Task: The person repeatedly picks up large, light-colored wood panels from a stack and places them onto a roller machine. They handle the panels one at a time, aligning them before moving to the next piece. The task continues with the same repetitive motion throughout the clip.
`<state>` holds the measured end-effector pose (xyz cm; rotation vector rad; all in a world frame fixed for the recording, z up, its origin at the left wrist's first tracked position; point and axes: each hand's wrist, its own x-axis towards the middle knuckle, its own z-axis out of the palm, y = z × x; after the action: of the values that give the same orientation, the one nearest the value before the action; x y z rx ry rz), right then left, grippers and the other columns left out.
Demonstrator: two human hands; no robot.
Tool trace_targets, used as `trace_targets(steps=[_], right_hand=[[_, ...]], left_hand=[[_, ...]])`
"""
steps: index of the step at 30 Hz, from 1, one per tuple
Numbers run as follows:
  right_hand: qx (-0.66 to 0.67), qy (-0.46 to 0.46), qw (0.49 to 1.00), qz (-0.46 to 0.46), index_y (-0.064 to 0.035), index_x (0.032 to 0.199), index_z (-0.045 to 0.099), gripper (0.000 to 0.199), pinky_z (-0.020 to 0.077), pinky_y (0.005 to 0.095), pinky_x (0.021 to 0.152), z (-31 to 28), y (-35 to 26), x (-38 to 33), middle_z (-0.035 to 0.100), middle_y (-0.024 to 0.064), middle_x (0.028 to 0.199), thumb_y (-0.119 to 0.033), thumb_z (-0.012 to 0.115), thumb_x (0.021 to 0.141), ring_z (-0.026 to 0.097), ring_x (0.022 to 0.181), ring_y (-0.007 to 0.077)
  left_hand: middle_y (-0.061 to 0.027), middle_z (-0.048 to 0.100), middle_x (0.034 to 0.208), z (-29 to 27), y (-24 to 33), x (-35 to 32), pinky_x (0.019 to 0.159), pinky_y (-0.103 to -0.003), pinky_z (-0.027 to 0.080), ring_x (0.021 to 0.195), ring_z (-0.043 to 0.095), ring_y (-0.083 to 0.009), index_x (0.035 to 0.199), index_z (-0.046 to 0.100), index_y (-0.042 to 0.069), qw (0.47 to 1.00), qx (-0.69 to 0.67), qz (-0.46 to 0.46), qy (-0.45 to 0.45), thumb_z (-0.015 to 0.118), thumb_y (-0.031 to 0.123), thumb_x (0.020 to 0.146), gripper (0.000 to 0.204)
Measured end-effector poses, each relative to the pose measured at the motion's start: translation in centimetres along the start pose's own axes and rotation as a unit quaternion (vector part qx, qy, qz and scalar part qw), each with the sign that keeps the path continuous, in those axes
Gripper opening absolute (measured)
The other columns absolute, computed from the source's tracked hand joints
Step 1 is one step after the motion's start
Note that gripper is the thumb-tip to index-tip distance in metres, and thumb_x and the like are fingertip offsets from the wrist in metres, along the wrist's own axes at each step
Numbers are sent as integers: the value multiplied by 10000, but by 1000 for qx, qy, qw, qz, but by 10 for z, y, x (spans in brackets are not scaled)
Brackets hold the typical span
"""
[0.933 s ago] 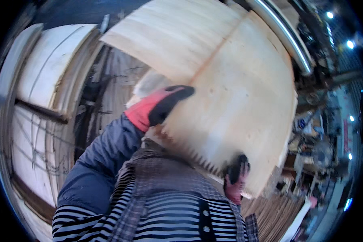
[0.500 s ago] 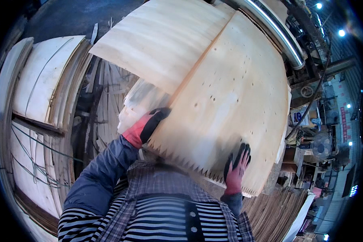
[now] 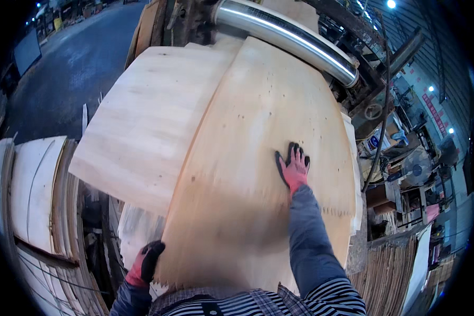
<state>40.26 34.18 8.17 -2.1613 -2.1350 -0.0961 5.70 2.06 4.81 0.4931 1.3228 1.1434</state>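
A large, pale wood veneer sheet [image 3: 231, 174] with small knots and a jagged near edge lies in front of me. My left hand [image 3: 147, 260], in a red and black glove, is closed round the sheet's left edge near its jagged corner. Most of those fingers curl out of sight. My right hand [image 3: 294, 167], gloved alike, rests flat on top of the sheet, fingers spread, right of its middle. Beneath and to the left lies another veneer sheet [image 3: 137, 124], whose right side is covered by the upper one.
Across the far edge runs a shiny metal roller [image 3: 289, 39] on a machine frame. Stacked veneer [image 3: 37, 195] stands at left, and another veneer stack [image 3: 382, 274] is at lower right. A fan [image 3: 417, 167] stands at right. Bluish floor [image 3: 73, 63] stretches away far left.
My right hand has slid forward over the sheet, its arm now stretched out. My left hand sits lower in the picture, still at the sheet's edge. The view has shifted, showing more roller and floor.
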Motion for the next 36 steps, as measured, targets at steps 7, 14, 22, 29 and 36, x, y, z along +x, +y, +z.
trace_targets(steps=[7, 14, 22, 29, 36], right_hand=[[-34, 136, 990, -14, -53, 1300, 233, 649, 121, 444, 1016, -15, -13, 73, 261, 124, 1334, -450, 381, 809, 222, 1238, 278], [67, 1, 978, -199, -2, 1284, 233, 704, 109, 452, 1019, -24, -2, -136, 225, 191, 1327, -348, 529, 748, 184, 1233, 355], [143, -54, 983, -100, 19, 1289, 199, 747, 102, 481, 1009, -65, 29, -325, 185, 238, 1324, -231, 571, 692, 143, 1226, 409], [0, -118, 993, -16, 10, 1285, 222, 764, 36, 514, 1004, -15, 19, -329, 180, 223, 1333, -358, 563, 709, 144, 1236, 386], [-8, -37, 999, -26, -29, 1277, 273, 723, 58, 515, 1001, 2, 16, -217, 238, 168, 1326, -411, 541, 724, 203, 1227, 328]], left_hand=[[-51, 568, 933, -3, -5, 0, 778, -265, 403, 863, 516, -136, 1003, 544, -5, 999, -30, -36, 26, 525, 229, 809, 304], [-67, 550, 1011, 1, 8, -7, 822, -288, 400, 901, 523, -152, 1048, 526, 11, 997, -23, 46, -49, 472, 202, 840, 288], [-60, 544, 1020, 20, -14, -15, 772, -252, 422, 893, 521, -132, 1130, 456, 6, 955, -77, 200, -206, 485, 159, 836, 332], [-47, 518, 1090, 29, 32, -20, 826, -244, 387, 945, 489, -110, 1173, 427, -2, 977, 3, 78, -196, 438, 220, 875, 372], [-50, 587, 893, 16, 0, 11, 745, -238, 408, 828, 507, -100, 1001, 557, -19, 989, 76, 34, -120, 522, 212, 825, 293]])
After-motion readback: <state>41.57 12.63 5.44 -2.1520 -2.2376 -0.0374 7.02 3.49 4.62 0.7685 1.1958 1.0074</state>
